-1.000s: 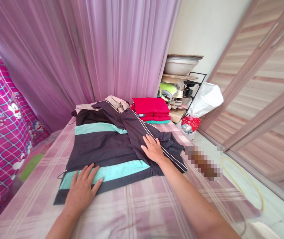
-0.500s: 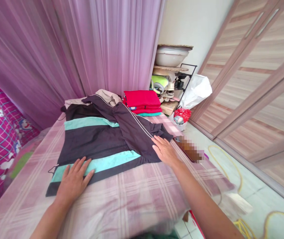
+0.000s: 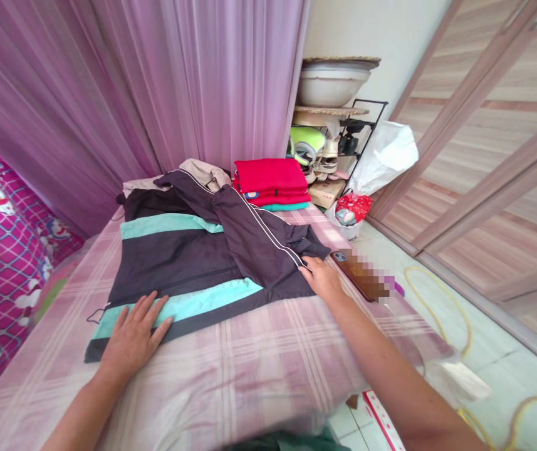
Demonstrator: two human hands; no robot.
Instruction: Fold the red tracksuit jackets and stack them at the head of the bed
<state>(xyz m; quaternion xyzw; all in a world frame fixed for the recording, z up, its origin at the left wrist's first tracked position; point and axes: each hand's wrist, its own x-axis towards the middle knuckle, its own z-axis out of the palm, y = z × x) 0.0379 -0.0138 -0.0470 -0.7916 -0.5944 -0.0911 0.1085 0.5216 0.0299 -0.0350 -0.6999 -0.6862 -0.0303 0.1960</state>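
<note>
A dark jacket (image 3: 174, 257) with turquoise bands and white piping lies spread on the bed, one sleeve (image 3: 259, 232) folded across its body. My left hand (image 3: 134, 338) rests flat on the turquoise band near the jacket's lower left edge, fingers spread. At the shoulder end of the folded sleeve, my right hand (image 3: 324, 279) has its fingers bent and pinched on the dark fabric by the white piping. Just right of that hand lies a phone (image 3: 359, 275), partly blurred out.
A folded red garment stack (image 3: 271, 181) sits behind the jacket on the plaid bedsheet (image 3: 230, 363). Beyond the bed stand a rack (image 3: 364, 134) with shoes and a basin (image 3: 331, 84), plastic bags (image 3: 383, 160) and a wooden wardrobe (image 3: 475, 169). A yellow cable (image 3: 465, 326) runs over the floor.
My right hand has gone from lying flat with fingers stretched to gripping the jacket's fabric. My left hand stays on the turquoise band. The view has shifted slightly.
</note>
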